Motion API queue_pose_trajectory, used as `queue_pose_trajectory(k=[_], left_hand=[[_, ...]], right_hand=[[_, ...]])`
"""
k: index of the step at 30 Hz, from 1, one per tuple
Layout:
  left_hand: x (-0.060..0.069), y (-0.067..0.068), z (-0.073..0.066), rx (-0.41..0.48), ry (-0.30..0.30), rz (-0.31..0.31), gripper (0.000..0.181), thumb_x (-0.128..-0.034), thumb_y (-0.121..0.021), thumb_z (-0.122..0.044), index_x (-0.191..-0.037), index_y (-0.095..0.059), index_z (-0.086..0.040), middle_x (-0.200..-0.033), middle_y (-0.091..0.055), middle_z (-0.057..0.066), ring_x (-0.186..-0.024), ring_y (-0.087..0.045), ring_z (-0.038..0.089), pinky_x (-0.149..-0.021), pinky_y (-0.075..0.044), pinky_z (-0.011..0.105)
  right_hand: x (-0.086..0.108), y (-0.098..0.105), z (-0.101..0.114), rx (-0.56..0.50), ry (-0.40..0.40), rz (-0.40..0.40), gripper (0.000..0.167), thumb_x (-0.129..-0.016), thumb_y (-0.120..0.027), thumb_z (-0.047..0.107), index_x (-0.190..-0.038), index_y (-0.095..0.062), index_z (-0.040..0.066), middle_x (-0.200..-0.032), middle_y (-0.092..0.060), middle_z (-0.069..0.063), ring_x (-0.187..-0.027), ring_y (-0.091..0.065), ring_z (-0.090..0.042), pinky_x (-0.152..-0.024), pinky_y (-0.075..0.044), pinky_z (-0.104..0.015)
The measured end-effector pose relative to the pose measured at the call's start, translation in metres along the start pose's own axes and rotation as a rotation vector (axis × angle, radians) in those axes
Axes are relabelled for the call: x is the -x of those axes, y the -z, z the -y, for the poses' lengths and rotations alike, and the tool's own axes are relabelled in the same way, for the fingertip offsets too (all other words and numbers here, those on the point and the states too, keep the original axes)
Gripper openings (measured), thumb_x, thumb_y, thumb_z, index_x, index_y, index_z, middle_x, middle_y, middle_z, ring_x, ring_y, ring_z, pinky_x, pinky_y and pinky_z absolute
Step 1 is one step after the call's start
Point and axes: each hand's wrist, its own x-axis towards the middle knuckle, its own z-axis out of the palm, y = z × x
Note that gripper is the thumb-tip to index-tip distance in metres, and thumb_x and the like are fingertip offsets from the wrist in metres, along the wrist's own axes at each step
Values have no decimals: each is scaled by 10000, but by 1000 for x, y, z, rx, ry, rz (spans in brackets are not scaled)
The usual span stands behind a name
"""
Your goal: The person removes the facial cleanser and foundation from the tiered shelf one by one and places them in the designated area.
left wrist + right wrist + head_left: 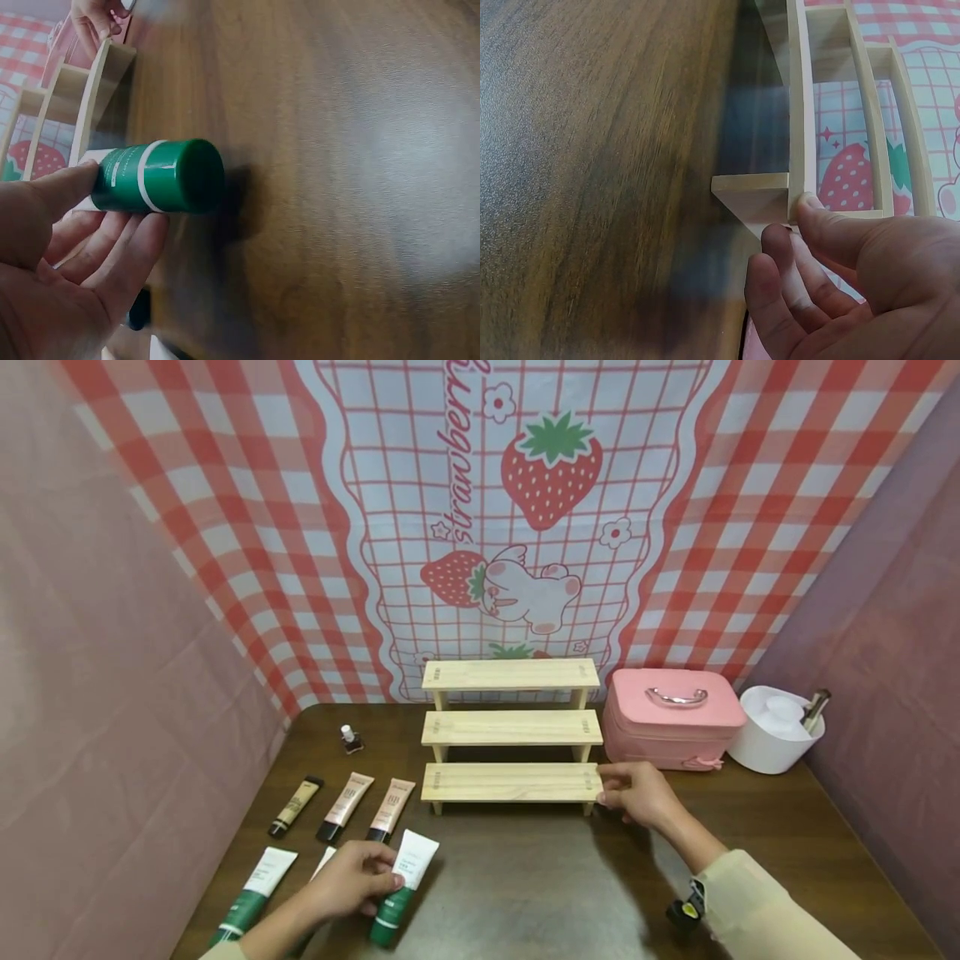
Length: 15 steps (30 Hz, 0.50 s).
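My left hand (pixel 351 878) pinches a green-and-white squeeze tube (pixel 397 902) between thumb and fingers, above the table's left half. In the left wrist view the tube's green cap (pixel 199 176) faces the camera. A three-tier wooden display stand (pixel 510 782) stands at the back middle with bare steps. At the right end of its lowest step, my right hand (pixel 639 793) grips the board, thumb on its edge and fingers beside it, as the right wrist view shows. Another green-and-white tube (pixel 251 893) lies left of my left hand; one more is mostly hidden behind that hand.
Two pinkish tubes with black caps (pixel 350 806) and a beige tube (pixel 296 807) lie at the left. Behind them stands a small dark bottle with a white cap (pixel 349 739). A pink case (pixel 675 727) and a white holder (pixel 772 743) with brushes stand at the back right.
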Motion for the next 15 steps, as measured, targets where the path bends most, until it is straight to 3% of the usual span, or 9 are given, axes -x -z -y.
queue_pose_trajectory(k=[7,15], left_hand=[[5,-4,3,-8,33,-5,322,-882,-788,-67,-1119,-645,96,-825,-684,44,-704,-647,176,-524,-598,410],[5,-6,10,-80,50,-31,319,-869,-798,-67,-1109,-644,76,-799,-676,32,-657,-645,179,-489,-585,389]], right_hand=[[2,2,0,-1,6,6,471,-865,-799,30,-1300,-652,-77,-952,-751,-178,-694,-670,-186,-486,-561,-395],[1,3,0,17,15,10,459,-863,-799,33,-1287,-661,-73,-940,-758,-171,-697,-688,-198,-481,-558,-381]])
